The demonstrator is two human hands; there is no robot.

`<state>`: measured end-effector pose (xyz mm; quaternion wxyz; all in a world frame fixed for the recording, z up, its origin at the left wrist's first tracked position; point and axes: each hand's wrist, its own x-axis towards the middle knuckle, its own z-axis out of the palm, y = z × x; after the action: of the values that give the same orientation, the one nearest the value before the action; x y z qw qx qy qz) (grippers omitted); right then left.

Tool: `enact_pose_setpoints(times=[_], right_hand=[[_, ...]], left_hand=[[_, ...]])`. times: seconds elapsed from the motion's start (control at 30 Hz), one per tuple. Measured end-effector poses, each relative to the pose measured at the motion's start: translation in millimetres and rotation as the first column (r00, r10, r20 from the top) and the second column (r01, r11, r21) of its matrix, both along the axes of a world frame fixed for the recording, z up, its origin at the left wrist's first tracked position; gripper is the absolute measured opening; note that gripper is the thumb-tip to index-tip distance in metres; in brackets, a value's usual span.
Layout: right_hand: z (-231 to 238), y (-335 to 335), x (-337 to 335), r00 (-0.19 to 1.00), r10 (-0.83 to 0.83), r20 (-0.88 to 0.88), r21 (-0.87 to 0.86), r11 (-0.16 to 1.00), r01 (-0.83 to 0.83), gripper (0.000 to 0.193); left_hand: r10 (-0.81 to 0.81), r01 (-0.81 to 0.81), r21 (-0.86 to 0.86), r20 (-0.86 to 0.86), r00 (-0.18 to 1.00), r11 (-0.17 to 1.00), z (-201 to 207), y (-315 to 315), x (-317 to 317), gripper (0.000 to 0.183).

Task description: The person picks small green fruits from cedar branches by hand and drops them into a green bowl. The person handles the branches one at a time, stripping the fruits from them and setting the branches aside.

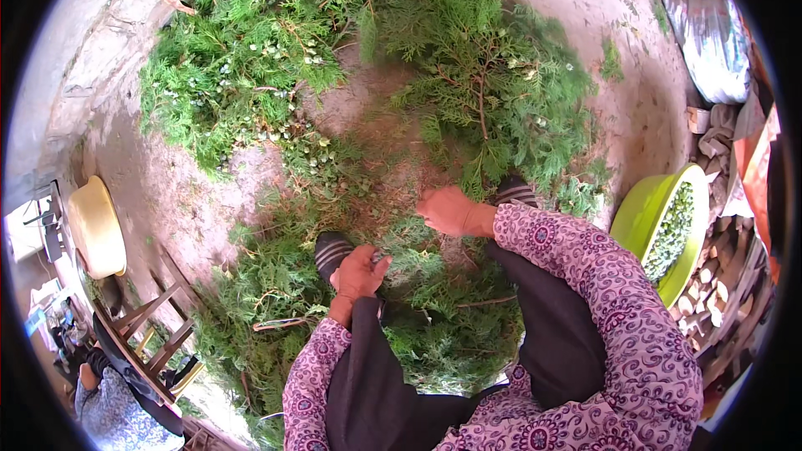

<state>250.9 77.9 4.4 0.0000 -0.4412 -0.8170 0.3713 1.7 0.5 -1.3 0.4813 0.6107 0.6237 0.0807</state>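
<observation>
Between my knees, my left hand point(359, 274) is closed, its fingers curled and its thumb towards a pale green conifer sprig point(415, 260); whether it grips the sprig I cannot tell. Farther forward and to the right is my right hand point(449, 210), its fingers bent together; anything in them is hidden. Just beyond it, a large leafy conifer branch point(482, 92) with a brown stem lies on the ground, blurred at its edges. A heap of green conifer cuttings point(443, 342) fills the space below my hands, between my legs.
A lime-green basin point(626, 230) holding small pale green cones stands at the right, beside chopped wood point(710, 292). Another conifer pile point(242, 58) lies far left. At the left are a yellow basin point(96, 230) and a wooden chair point(150, 326); a person's patterned sleeve point(121, 409) shows below.
</observation>
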Motion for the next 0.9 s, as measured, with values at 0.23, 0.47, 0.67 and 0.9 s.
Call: enact_pose_setpoints(times=[0.23, 0.47, 0.67, 0.9], right_hand=[[-14, 0, 11, 0.993, 0.024, -0.116, -0.170, 0.985, -0.044, 0.018], [18, 13, 28, 0.899, -0.433, -0.061, -0.924, 0.365, 0.113, 0.018], [-9, 17, 16, 0.947, -0.179, -0.267, -0.399, 0.915, 0.060, 0.021], [-15, 9, -7, 0.988, -0.104, -0.112, -0.092, 0.991, 0.094, 0.019]], left_hand=[[0.003, -0.004, 0.032, 0.042, 0.999, 0.999, 3, 1, 2, 0.030], [-0.015, 0.015, 0.057, 0.005, 1.000, 0.998, 7, 3, -1, 0.030], [0.020, -0.021, 0.022, 0.058, 0.998, 1.000, 5, 3, 3, 0.029], [0.029, -0.030, 0.012, 0.080, 0.996, 0.999, 0, -1, -5, 0.029]])
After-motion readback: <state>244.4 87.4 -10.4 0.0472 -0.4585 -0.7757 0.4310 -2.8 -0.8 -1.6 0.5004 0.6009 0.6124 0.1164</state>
